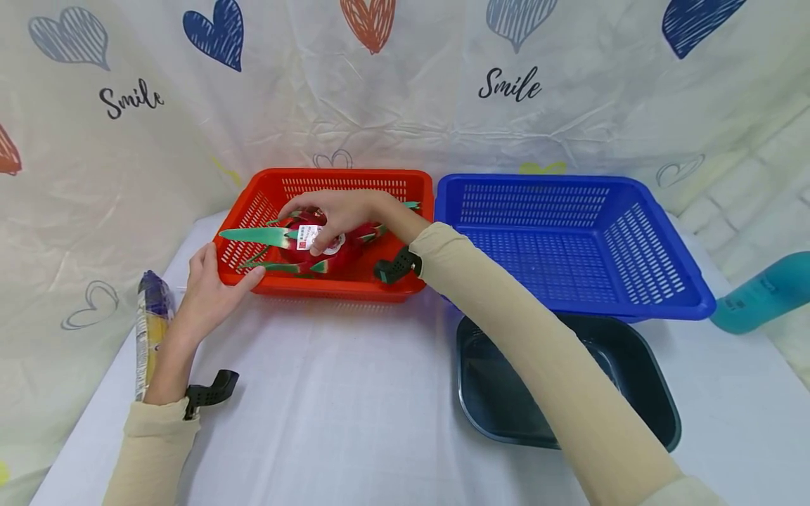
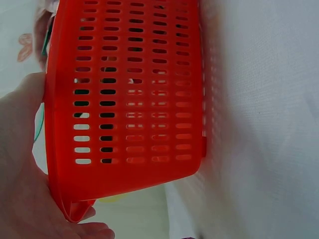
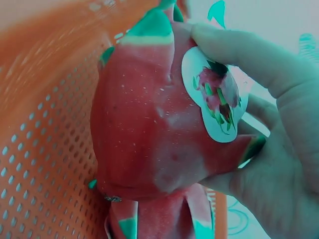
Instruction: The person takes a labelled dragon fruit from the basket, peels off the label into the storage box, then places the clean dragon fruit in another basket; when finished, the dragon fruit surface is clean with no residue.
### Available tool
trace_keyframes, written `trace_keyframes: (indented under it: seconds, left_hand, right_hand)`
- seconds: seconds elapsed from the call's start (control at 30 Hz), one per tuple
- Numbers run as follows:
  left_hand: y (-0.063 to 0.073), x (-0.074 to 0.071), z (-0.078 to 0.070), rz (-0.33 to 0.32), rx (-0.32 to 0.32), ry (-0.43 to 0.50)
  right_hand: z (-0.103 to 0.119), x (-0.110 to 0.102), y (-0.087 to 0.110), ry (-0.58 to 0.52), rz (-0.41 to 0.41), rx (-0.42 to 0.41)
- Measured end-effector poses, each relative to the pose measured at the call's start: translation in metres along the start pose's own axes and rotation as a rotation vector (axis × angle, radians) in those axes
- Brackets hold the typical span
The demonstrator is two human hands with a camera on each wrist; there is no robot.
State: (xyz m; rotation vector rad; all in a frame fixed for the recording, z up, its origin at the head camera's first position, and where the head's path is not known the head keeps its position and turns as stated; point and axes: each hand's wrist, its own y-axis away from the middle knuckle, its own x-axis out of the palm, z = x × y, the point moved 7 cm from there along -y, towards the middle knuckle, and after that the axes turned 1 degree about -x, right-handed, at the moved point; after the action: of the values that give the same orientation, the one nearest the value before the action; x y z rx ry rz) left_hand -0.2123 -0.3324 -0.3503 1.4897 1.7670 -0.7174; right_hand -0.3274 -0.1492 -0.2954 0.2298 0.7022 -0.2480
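A red dragon fruit with green-tipped scales (image 3: 144, 119) is held in my right hand (image 1: 346, 211), thumb on one side and fingers over the other. Its flower-shaped sticker (image 3: 214, 97) lies near the thumb. The fruit is in or just over the red basket (image 1: 335, 288); whether it touches the bottom is hidden. Another dragon fruit (image 3: 160, 219) shows beneath it in the right wrist view. My left hand (image 1: 210, 299) grips the red basket's near left corner, its thumb on the front rim and its fingers around the left end.
An upright-sided blue basket (image 1: 538, 260) stands to the right of the red one. A dark green tub (image 1: 506, 393) sits in front of it, partly under my right forearm. A teal bottle (image 1: 759, 295) is at the right edge, a purple-and-yellow packet (image 1: 152, 316) at the left.
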Motion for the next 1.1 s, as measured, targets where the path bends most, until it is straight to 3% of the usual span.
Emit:
trace_keyframes:
  seconds: [0.3, 0.53, 0.83, 1.1]
  left_hand:
    - [0.0, 0.0, -0.001, 0.006, 0.002, 0.003]
    - [0.0, 0.0, -0.002, 0.009, -0.006, 0.007]
    - [0.0, 0.001, -0.001, 0.011, -0.01, 0.01]
    - [0.0, 0.001, -0.001, 0.002, -0.005, -0.004]
  right_hand:
    - [0.018, -0.013, 0.02, 0.003, -0.087, 0.023]
    - [0.015, -0.025, 0.028, -0.035, -0.139, 0.029]
    - [0.014, -0.025, 0.034, -0.05, -0.163, 0.032]
    - [0.026, -0.022, 0.049, -0.073, -0.252, 0.031]
